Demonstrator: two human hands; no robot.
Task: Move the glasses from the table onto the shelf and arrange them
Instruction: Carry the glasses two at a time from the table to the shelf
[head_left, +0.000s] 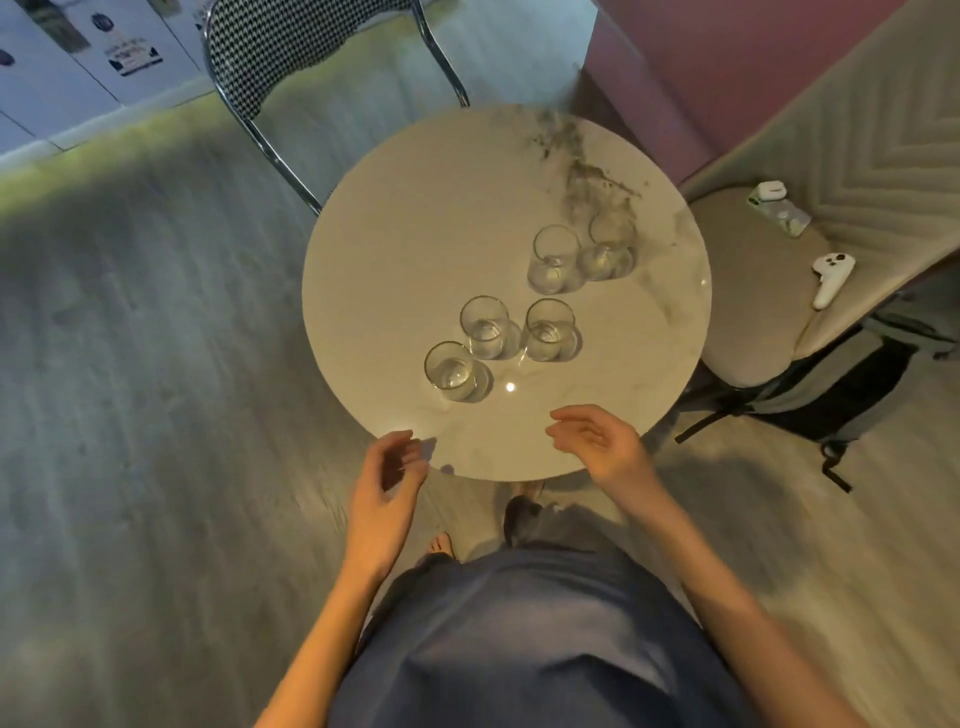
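Several clear empty glasses stand upright on the round marble table (415, 218). The nearest glass (453, 370) is front left, with a second glass (487, 327) and a third glass (550, 329) just behind it. A further pair of glasses (582, 257) stands at the right rear. My left hand (387, 475) hovers at the table's near edge, fingers curled and apart, holding nothing. Over the near right part of the table my right hand (597, 441) is empty too, with fingers apart. No shelf is in view.
A houndstooth chair (270, 47) with a chrome frame stands behind the table on the left. At the right, a beige padded chair (748, 291) carries a white controller (831, 278) and a phone with an earbud case (776, 203). A dark backpack (852, 395) lies on the floor beneath it.
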